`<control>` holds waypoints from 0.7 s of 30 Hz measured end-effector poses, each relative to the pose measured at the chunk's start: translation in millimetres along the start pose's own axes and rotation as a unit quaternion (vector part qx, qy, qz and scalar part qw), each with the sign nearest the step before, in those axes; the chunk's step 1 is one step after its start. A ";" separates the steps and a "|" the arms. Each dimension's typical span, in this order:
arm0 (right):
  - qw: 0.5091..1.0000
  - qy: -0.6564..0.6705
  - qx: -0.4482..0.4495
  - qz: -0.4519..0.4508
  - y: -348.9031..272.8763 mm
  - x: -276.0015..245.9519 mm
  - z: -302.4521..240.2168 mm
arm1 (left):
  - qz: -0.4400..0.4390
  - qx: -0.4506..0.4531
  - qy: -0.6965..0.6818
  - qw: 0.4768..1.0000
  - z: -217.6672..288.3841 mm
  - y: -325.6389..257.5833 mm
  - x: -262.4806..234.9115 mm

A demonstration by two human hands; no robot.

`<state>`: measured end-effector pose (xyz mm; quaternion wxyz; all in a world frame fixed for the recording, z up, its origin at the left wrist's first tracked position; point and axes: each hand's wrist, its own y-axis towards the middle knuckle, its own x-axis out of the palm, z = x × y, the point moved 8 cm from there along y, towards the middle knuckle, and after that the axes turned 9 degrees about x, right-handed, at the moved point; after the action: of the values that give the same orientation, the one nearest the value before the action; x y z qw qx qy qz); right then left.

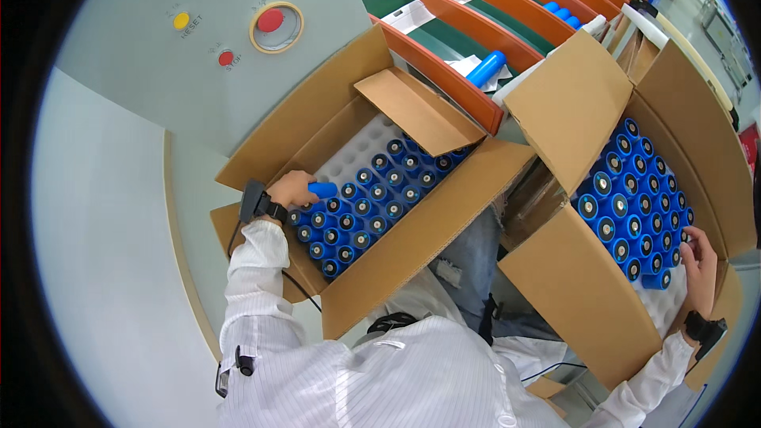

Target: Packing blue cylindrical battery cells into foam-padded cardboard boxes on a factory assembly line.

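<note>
My left hand point(291, 189) is closed on a blue cylindrical battery cell point(323, 189), which lies nearly sideways above the left cardboard box point(428, 226). Below it, upright blue cells point(362, 207) with dark ring tops fill part of a white tray point(346, 162) with round pockets. My right hand point(699, 269) reaches into the right cardboard box point(587, 289). Its fingers are bent and a little apart, the tips at the edge of a cluster of blue cells point(644, 204). One cell point(656, 279) near that hand leans over.
A grey panel point(198, 71) with coloured buttons stands at the upper left. Beyond the boxes, orange dividers point(452, 71) separate green conveyor lanes point(444, 38). A blue cell point(487, 69) lies in the nearest lane. Raised box flaps point(567, 107) stand between the two boxes.
</note>
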<state>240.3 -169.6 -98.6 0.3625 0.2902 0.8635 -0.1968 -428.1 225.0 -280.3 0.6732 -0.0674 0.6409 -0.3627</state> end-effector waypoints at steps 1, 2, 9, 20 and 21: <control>1.000 -0.001 0.002 0.000 -1.2 -1.3 -0.2 | -0.036 0.004 0.021 0.999 0.9 6.3 3.7; 1.000 -0.005 0.006 -0.002 -1.6 -0.9 0.2 | -0.070 0.007 0.043 0.997 1.3 11.4 6.9; 0.999 -0.038 -0.012 -0.004 -9.6 5.6 -11.1 | -0.138 -0.008 0.125 0.983 28.6 31.2 -5.2; 0.997 -0.056 -0.045 -0.014 -22.4 9.6 -20.7 | -0.076 -0.017 0.223 0.972 9.6 61.2 2.2; 0.996 -0.059 -0.067 -0.012 -21.7 13.3 -26.2 | -0.050 -0.037 0.246 0.967 4.4 61.4 2.4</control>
<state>205.4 -166.8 -88.4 0.4286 0.2427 0.8555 -0.1597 -399.7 266.7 -315.6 0.4730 -0.0328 0.7953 -0.3778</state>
